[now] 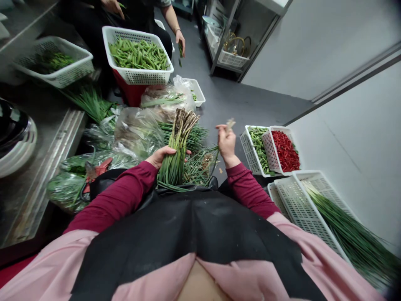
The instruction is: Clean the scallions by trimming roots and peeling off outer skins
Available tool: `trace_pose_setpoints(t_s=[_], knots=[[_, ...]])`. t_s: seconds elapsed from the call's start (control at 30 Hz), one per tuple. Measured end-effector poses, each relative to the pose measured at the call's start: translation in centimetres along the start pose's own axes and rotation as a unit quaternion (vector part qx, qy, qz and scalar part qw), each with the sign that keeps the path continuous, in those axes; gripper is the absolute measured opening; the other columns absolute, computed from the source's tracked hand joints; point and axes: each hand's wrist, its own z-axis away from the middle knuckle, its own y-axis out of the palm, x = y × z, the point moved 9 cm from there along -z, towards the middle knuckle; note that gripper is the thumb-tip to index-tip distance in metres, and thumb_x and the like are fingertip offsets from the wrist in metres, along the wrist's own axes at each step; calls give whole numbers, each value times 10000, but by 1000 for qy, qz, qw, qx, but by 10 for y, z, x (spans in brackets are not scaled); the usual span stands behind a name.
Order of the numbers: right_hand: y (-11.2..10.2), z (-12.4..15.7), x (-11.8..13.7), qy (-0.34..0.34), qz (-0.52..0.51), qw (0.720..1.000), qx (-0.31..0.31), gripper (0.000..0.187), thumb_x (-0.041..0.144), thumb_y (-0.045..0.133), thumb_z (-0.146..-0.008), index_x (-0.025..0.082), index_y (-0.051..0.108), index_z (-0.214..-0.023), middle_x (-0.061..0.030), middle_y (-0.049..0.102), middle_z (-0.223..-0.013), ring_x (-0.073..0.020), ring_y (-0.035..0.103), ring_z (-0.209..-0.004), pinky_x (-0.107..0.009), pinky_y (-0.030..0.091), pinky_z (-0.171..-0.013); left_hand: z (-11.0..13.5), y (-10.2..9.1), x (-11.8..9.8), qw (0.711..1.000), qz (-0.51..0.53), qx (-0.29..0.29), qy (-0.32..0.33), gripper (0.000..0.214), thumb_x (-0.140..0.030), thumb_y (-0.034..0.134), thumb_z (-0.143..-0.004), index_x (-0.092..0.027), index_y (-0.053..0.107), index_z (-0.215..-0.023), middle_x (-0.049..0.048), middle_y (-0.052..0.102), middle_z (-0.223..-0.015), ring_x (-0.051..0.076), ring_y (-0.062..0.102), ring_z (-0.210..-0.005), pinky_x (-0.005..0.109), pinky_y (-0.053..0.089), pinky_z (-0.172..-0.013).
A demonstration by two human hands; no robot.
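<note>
My left hand (159, 156) is wrapped round a bundle of green chives (177, 144), held upright above my lap with the pale root ends pointing away. My right hand (226, 142) is raised beside it, fingers pinched on a single thin stalk (230, 123) whose green length trails down toward the pile below. Loose chive trimmings (198, 165) lie on the floor between my hands.
A white basket of cleaned chives (300, 207) sits at my right, with baskets of green chillies (249, 148) and red chillies (285, 150) behind it. Plastic bags of greens (138, 129) lie left. Another person's hand (181, 41) works by a basket of pea pods (138, 54).
</note>
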Motion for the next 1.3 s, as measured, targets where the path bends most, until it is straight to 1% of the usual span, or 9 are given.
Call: trace_pose_setpoints(t_s=[0.2,0.47,0.63,0.73,0.87,1.0,1.1,1.2,1.3], knots=[[83,36,-15,17,7,989,148,269,373,719,-641,154,570,-689,30,534,-566,-95,486,-543,-223,394,-536,-1,7,-2,999,13,-28,40,598,-179,593,-666,-56,570,-1251,169,721,-987,329,683,-929,461,533,-866],[77,50,-33,151,-137,962,184,370,400,751,-608,194,472,-738,129,300,-436,-23,198,-351,-171,158,-346,7,10,-9,997,22,-60,49,557,-173,561,-679,-30,593,-1217,182,719,-984,329,680,-939,461,530,-877],[81,56,-32,167,-147,952,209,409,424,747,-626,217,421,-763,136,276,-443,-29,175,-350,-171,143,-341,5,15,-8,998,14,-46,49,563,-171,575,-680,-43,586,-1228,185,718,-990,331,680,-937,472,523,-886],[80,49,-30,129,-109,969,178,403,440,750,-624,206,459,-774,107,357,-484,-43,272,-386,-188,235,-378,4,18,-4,998,7,-44,43,580,-149,589,-670,-63,577,-1243,173,718,-1000,325,686,-922,465,524,-885],[63,35,-20,26,-35,996,82,331,420,724,-638,157,541,-719,39,502,-623,-76,435,-564,-215,379,-548,2,10,-4,996,-5,-72,52,583,-149,611,-652,-62,590,-1228,177,718,-1000,317,695,-882,449,544,-846],[27,24,-29,34,-7,999,-20,291,400,685,-673,155,529,-693,53,462,-571,-64,374,-508,-213,348,-524,4,-9,-13,992,-18,-108,63,553,-209,606,-649,-18,627,-1167,188,727,-923,317,702,-822,428,571,-769],[-23,11,-39,44,-8,993,-110,278,405,654,-699,160,532,-749,62,455,-551,-66,349,-465,-221,346,-501,11,-22,-28,989,-22,-123,76,562,-242,584,-659,-9,629,-1168,182,729,-915,315,701,-821,425,573,-759],[-88,2,-30,-36,62,967,-243,258,371,643,-707,134,580,-786,5,566,-660,-104,478,-585,-249,425,-620,20,-31,-44,987,-16,-129,92,588,-285,565,-673,-6,618,-1187,181,727,-930,320,696,-848,432,569,-769],[-111,0,-24,-78,130,951,-271,251,353,634,-724,112,627,-794,-60,643,-767,-155,563,-723,-295,455,-751,24,-31,-52,988,-14,-116,99,620,-327,553,-681,-6,603,-1209,185,724,-938,326,694,-856,439,571,-756]])
